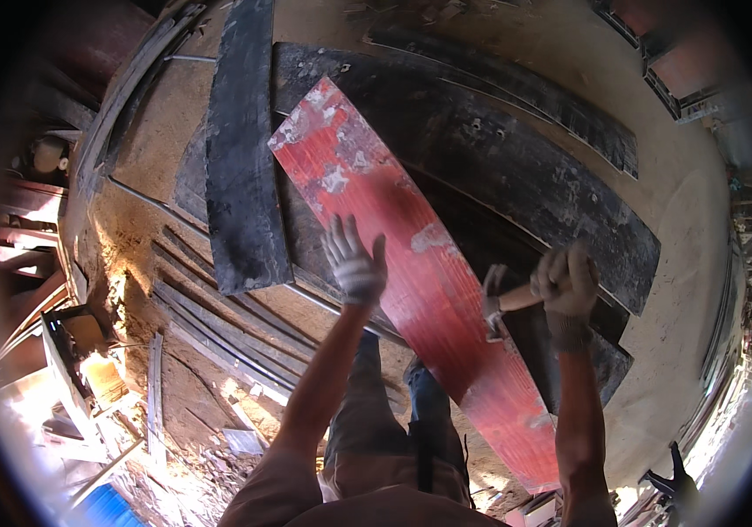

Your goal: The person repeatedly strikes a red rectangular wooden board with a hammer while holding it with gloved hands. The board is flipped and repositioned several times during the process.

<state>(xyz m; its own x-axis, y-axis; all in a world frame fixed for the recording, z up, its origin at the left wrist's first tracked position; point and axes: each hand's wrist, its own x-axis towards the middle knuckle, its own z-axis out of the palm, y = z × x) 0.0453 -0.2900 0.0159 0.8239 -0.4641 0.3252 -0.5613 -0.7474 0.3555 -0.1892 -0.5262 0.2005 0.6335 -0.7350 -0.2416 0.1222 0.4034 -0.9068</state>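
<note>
The right hand (566, 285), gloved, is closed around the wooden handle of a hammer (516, 299), whose head points left, over the right edge of a long red board (433, 307). Whether the hammer touches the board cannot be told. The left hand (358, 268), also gloved, is wide, its fingers reaching toward the far side and its thumb apart; it lies over the left edge of the red board, though how firmly it bears on it cannot be told.

The red board runs slantwise from the far left to the near right, with rough pale patches thickest at its far end. The person's legs (365, 413) stand just left of its near part. A dark board (248, 158) lies left of its far end, pointing away from the person. A broad, scuffed dark board (560, 211) stretches out on the right, partly under the red one, with a narrower dark board (534, 97) on its far side.

On the left, a thin pipe (161, 208) crosses the brown ground (692, 193), and several long strips (226, 338) lie side by side, nearer the person. Farther left stands a boxy thing (82, 329) with a dark rim; what it holds is too blurred and glaring to tell. A bright blue thing (111, 508) shows at the near left, its kind unclear.
</note>
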